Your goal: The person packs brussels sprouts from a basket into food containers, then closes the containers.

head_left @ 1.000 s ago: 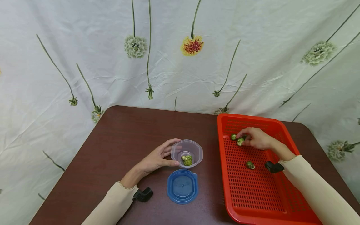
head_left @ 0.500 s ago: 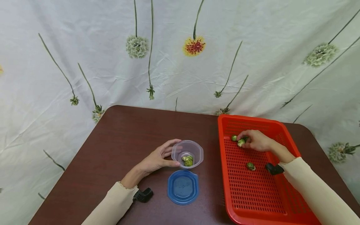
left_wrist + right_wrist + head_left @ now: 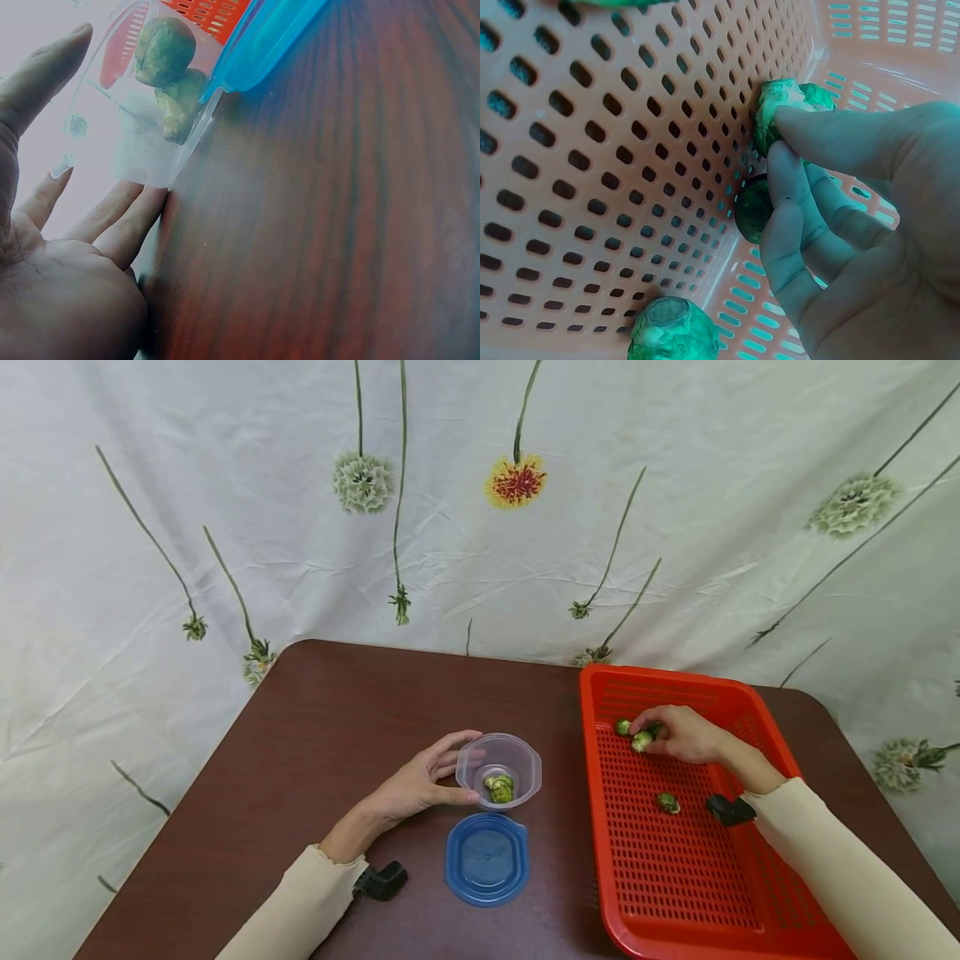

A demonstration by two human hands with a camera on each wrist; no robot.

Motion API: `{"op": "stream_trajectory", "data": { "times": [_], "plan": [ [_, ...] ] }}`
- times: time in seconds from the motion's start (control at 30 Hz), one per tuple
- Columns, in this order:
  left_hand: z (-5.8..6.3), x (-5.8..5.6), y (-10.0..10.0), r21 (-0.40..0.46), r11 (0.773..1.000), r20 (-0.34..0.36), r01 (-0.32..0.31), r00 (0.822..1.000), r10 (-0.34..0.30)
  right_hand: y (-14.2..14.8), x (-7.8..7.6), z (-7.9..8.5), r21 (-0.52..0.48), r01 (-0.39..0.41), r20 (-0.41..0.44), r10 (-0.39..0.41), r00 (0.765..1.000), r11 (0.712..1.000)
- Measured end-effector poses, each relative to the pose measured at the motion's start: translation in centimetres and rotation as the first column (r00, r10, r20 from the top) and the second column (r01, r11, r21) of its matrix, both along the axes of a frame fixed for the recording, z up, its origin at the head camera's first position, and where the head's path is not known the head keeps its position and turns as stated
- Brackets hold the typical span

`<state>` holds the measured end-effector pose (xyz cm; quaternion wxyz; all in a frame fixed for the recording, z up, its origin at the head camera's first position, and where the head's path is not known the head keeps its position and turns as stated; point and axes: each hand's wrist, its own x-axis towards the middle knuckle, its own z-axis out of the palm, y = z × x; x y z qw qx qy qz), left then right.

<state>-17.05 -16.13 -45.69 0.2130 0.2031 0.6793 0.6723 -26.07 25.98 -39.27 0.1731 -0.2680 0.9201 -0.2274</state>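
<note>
Two Brussels sprouts [image 3: 165, 51] lie in a clear plastic container [image 3: 534, 768]. My left hand [image 3: 414, 789] rests around its left side, fingers behind it and thumb along the near side, all fairly straight. Just in front of the container is its blue lid [image 3: 487, 860]. On the right, my right hand [image 3: 693, 737] reaches down into a red plastic basket [image 3: 675, 877]. Its thumb and index finger pinch a pale green Brussels sprout [image 3: 642, 742]. A darker sprout [image 3: 754, 208] sits by the other fingers, and another sprout [image 3: 623, 727] lies to their left.
A further Brussels sprout [image 3: 667, 802] lies nearer the middle of the basket floor. The basket's raised rim stands between the two hands. A dark wooden table [image 3: 352, 702] carries everything, with a flowered white cloth [image 3: 465, 552] behind it.
My right hand has shifted very slightly down in the head view and stays at the same sprout. My left hand, the container and the lid have not moved.
</note>
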Motion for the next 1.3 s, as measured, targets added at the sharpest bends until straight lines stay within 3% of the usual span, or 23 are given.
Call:
{"op": "stream_trajectory", "data": {
  "times": [0.5,1.3],
  "plan": [
    [0.0,0.0,-0.2,-0.001,1.0,0.003,0.003,1.0,-0.003,-0.1,-0.1,0.2,0.025,-0.025,-0.013,0.026,1.0,0.999],
    [0.0,-0.1,0.0,-0.002,1.0,0.001,0.006,1.0,-0.006,0.2,0.0,1.4,-0.049,0.006,-0.058,-0.009,0.998,0.999]
  ]
}}
